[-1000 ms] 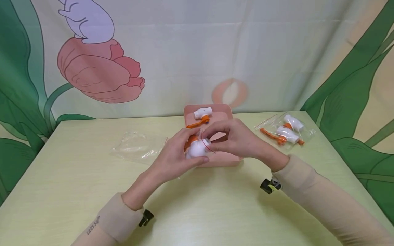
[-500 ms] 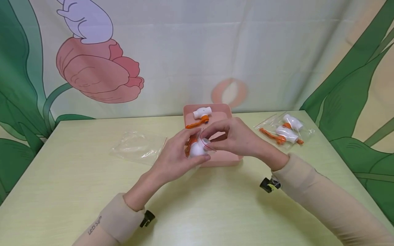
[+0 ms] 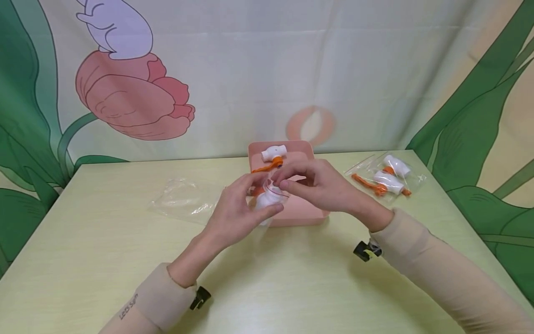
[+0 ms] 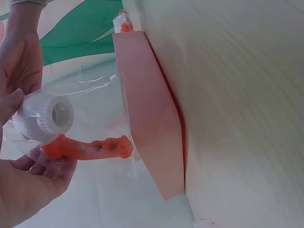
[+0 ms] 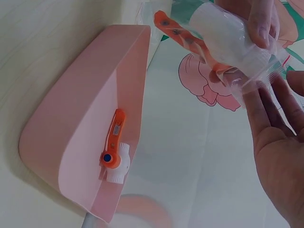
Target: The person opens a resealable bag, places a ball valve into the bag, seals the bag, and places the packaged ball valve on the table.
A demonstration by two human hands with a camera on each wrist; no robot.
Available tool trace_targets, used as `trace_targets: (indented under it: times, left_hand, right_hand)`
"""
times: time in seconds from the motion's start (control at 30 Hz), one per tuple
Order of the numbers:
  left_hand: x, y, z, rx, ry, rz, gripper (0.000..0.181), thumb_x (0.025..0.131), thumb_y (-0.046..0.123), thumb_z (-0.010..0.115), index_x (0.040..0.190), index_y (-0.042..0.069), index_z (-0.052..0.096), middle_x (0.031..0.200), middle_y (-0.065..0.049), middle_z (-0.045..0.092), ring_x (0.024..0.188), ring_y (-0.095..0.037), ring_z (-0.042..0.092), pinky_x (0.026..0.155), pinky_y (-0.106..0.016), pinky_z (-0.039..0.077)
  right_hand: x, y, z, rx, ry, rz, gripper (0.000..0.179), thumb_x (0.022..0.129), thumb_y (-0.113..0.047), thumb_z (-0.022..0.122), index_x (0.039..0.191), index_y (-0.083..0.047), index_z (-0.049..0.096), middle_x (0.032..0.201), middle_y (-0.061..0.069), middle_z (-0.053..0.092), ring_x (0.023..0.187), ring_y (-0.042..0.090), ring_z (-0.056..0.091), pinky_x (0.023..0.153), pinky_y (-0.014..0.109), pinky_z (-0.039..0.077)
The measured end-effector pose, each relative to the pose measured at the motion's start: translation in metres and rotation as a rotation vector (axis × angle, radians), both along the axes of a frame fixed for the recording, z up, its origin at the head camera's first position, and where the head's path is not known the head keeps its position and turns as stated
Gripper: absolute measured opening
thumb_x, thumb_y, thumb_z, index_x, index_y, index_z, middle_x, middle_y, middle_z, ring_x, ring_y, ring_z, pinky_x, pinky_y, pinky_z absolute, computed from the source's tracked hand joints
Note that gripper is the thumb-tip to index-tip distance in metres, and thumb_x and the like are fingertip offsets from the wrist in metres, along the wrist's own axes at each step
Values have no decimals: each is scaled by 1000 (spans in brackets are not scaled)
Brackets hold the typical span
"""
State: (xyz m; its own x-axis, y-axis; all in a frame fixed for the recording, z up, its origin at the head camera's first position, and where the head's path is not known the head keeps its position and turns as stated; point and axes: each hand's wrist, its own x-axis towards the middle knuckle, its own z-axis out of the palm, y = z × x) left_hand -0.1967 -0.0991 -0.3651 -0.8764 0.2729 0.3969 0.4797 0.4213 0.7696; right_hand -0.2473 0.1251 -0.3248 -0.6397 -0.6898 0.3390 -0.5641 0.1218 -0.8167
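Note:
A white plastic ball valve (image 4: 45,116) with an orange lever handle (image 4: 90,148) is inside a see-through zip bag (image 5: 242,88) with a red line along its mouth. My left hand (image 3: 235,211) grips the valve through the film, thumb on the near side and fingers behind. At the bag's mouth, my right hand (image 3: 323,185) pinches the plastic edge between thumb and index finger. Both hands are in the air over the front left part of a pink tray (image 3: 306,217). A second ball valve (image 5: 118,164), unbagged, lies inside that tray at its far end.
To the right on the table (image 3: 288,283) lies a see-through bag (image 3: 413,183) holding two more orange-handled valves. A flat, see-through bag (image 3: 187,199) lies left of the tray. Behind the table hangs a printed curtain (image 3: 233,83).
My right fingers have shifted slightly up and left along the bag's mouth, where the red edge now shows as separate lines. My left hand keeps its grip on the valve.

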Motion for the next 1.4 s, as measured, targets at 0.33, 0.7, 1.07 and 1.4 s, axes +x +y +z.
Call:
trace_targets:
  times: [0.33, 0.7, 1.07, 1.4]
  left_hand:
    - [1, -2, 0, -12, -3, 68, 68, 83, 24, 89, 139, 1, 57, 121, -4, 64, 109, -21, 61, 91, -43, 55]
    - [0, -2, 0, -15, 16, 86, 67, 84, 25, 89, 138, 1, 58, 121, -5, 64, 108, -20, 60, 87, -41, 55]
    - [1, 2, 0, 35, -61, 77, 71, 84, 25, 88, 141, 1, 54, 126, -7, 62, 113, -21, 59, 94, -43, 55]
    - [-1, 3, -1, 124, -170, 42, 75, 84, 26, 88, 145, 5, 48, 122, -3, 61, 114, -20, 57, 99, -43, 51]
  right_hand:
    - [-2, 11, 1, 23, 73, -63, 8, 97, -3, 69, 100, -9, 74, 107, 1, 66, 103, 20, 60, 90, 37, 56]
    - [3, 10, 2, 141, 78, -54, 5, 92, -14, 79, 95, -13, 76, 77, -5, 67, 67, 18, 58, 63, 29, 51]
    - [7, 8, 1, 159, 66, -36, 3, 95, -8, 75, 96, -9, 73, 78, 1, 66, 66, 18, 61, 51, 36, 57]
    - [9, 6, 0, 108, 111, -39, 9, 97, -3, 69, 94, -12, 68, 85, 4, 68, 78, 16, 65, 48, 37, 57]
